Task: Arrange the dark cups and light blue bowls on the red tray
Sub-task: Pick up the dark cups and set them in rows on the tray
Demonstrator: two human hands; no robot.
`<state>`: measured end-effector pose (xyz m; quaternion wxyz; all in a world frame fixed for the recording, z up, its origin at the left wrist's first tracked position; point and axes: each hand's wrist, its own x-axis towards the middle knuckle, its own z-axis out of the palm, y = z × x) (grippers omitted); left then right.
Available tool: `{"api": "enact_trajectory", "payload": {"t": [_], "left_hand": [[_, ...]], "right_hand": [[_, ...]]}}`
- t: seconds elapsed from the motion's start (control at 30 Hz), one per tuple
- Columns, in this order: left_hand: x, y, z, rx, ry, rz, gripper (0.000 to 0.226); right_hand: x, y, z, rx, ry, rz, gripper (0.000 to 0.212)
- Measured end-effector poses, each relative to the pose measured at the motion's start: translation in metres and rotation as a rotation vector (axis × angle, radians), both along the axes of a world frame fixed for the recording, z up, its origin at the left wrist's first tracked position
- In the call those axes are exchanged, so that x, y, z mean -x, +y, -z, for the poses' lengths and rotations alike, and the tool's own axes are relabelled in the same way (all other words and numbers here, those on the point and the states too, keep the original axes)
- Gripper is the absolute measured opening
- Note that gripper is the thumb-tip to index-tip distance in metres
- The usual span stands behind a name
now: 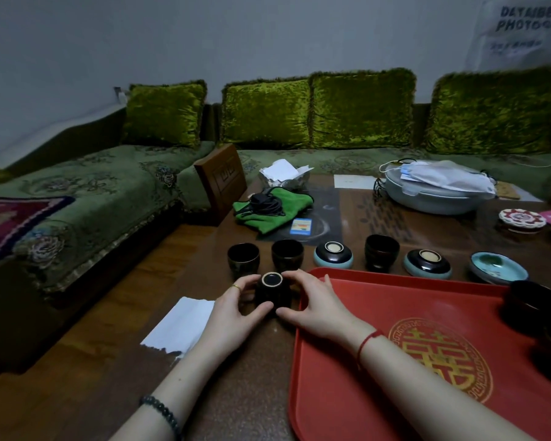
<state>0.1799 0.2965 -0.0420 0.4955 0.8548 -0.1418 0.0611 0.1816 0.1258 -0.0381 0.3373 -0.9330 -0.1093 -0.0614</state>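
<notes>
An upside-down dark cup (pixel 271 291) stands on the table just left of the red tray (pixel 379 377). My left hand (pixel 236 308) and my right hand (pixel 312 302) both grip its sides. Behind it, three dark cups stand upright (pixel 243 259) (pixel 287 254) (pixel 381 251). Two light blue bowls lie upside down (pixel 333 255) (pixel 427 264), and a third (pixel 498 267) sits upright. Dark cups (pixel 533 305) rest on the tray's right side, partly cut off by the frame.
A white paper (pixel 180 324) lies left of my left hand. Farther back are a green cloth with a black cable (pixel 272 206), a small card (pixel 301 226), a grey lidded dish (pixel 436 192) and a red-white coaster (pixel 521 219). A green sofa (pixel 93 186) runs behind.
</notes>
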Motion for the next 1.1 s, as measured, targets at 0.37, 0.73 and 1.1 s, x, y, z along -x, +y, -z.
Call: {"api": "enact_trajectory", "payload": {"t": [0.37, 0.73, 1.1], "left_hand": [[0.006, 0.000, -0.009, 0.133, -0.009, 0.040, 0.046], [0.033, -0.035, -0.035, 0.418, 0.019, 0.263, 0.054], [0.068, -0.112, -0.034, 0.604, 0.127, 0.426, 0.041]], "right_hand": [[0.012, -0.001, -0.010, -0.187, -0.076, 0.000, 0.057], [0.057, -0.037, -0.042, -0.528, -0.178, -0.059, 0.052], [0.113, -0.101, -0.051, -0.804, -0.150, -0.012, 0.061]]}}
